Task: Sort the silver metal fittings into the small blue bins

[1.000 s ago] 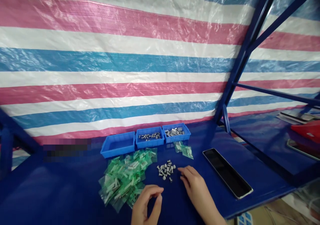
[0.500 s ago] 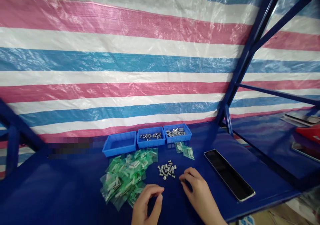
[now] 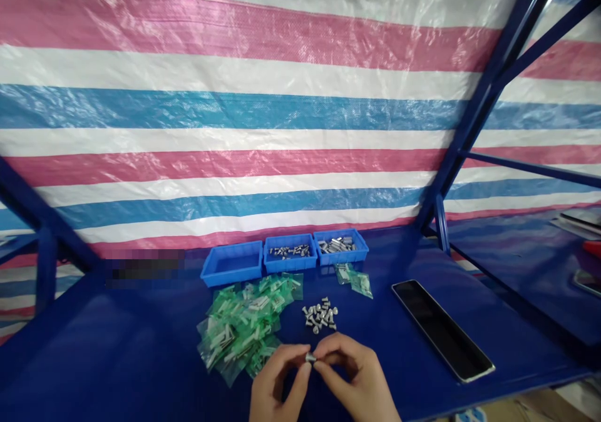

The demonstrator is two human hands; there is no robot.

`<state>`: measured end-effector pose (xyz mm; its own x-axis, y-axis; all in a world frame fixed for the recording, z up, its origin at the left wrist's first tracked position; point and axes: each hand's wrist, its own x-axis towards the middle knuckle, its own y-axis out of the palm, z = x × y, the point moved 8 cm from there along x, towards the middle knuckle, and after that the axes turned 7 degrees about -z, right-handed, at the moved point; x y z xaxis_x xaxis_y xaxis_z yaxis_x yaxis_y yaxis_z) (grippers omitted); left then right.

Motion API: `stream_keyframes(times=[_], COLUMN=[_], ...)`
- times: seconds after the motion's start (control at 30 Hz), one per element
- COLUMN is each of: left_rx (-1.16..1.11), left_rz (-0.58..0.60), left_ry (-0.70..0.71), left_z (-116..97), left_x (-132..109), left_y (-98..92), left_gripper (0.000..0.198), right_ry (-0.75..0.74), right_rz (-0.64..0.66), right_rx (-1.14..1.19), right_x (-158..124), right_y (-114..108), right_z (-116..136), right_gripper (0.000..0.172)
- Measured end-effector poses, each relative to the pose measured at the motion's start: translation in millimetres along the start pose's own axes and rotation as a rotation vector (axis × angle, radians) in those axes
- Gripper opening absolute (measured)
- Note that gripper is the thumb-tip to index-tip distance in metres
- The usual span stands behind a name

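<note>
My left hand [image 3: 282, 381] and my right hand [image 3: 354, 372] meet at the front of the table. Between their fingertips is a small silver screw [image 3: 310, 358]; the right thumb and forefinger pinch one end, and the left thumb and forefinger close on the other. Just beyond them lies a loose pile of silver screws [image 3: 320, 316]. To the left, a heap of small green-tinted plastic bags [image 3: 248, 322] with metal parts inside reaches close to my left hand.
Three blue bins stand in a row at the back: an empty left bin [image 3: 232, 278], a middle bin [image 3: 291, 263] with small screws, and a right bin [image 3: 345, 258] with metal pins. Two or so small bags [image 3: 354, 279] lie before them. A dark phone-like slab [image 3: 441, 329] lies right.
My right hand has moved left from beside the screw pile to meet my left hand, and a screw now shows between their fingers. The view has shifted slightly.
</note>
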<state>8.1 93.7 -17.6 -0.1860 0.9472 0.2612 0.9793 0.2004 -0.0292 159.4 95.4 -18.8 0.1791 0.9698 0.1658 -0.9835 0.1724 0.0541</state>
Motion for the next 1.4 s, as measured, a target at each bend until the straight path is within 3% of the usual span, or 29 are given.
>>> stream_keyframes(times=[0.27, 0.6, 0.8, 0.9, 0.97, 1.03, 1.17, 1.27, 1.33, 1.4], left_rx=[0.021, 0.051, 0.184, 0.162, 0.116, 0.089, 0.130, 0.145, 0.135, 0.119], left_rz=[0.012, -0.052, -0.088, -0.096, -0.112, -0.101, -0.059, -0.068, -0.065, -0.040], left_ry=[-0.016, 0.084, 0.141, 0.158, 0.141, 0.124, 0.120, 0.121, 0.131, 0.144], left_z=[-2.1, -4.9, 1.1, 3.3, 5.2, 6.2, 4.7, 4.6, 5.4, 6.8], left_x=[0.9, 2.0, 0.1, 1.4, 3.0, 4.0, 3.4, 2.7, 2.7, 2.9], left_y=[0.1, -7.9, -10.5, -9.4, -9.9, -8.5, -4.6, -6.0, -6.6, -5.5], left_gripper=[0.029, 0.019, 0.019, 0.024, 0.027, 0.028, 0.028, 0.029, 0.028, 0.025], right_ry=[-0.124, 0.203, 0.299, 0.231, 0.121, -0.059, -0.422, -0.425, -0.410, -0.379], right_rz=[0.061, 0.190, 0.164, 0.134, 0.074, 0.021, 0.012, 0.006, 0.005, 0.017], right_rx=[-0.181, 0.243, 0.392, 0.232, 0.108, -0.009, -0.307, -0.414, -0.482, -0.535], right_x=[2.8, -4.4, -4.3, 0.6, 14.2, 38.5, 104.0, 141.0, 141.4, 123.9], right_y=[-0.3, 29.3, 26.9, 16.1, 6.1, 0.1, 8.9, 7.8, -0.9, -13.7], right_z=[15.2, -19.9, -34.5, -27.7, -10.2, 19.2, 72.3, 71.8, 60.7, 44.9], right_gripper=[0.013, 0.029, 0.037, 0.029, 0.022, 0.016, 0.017, 0.032, 0.033, 0.025])
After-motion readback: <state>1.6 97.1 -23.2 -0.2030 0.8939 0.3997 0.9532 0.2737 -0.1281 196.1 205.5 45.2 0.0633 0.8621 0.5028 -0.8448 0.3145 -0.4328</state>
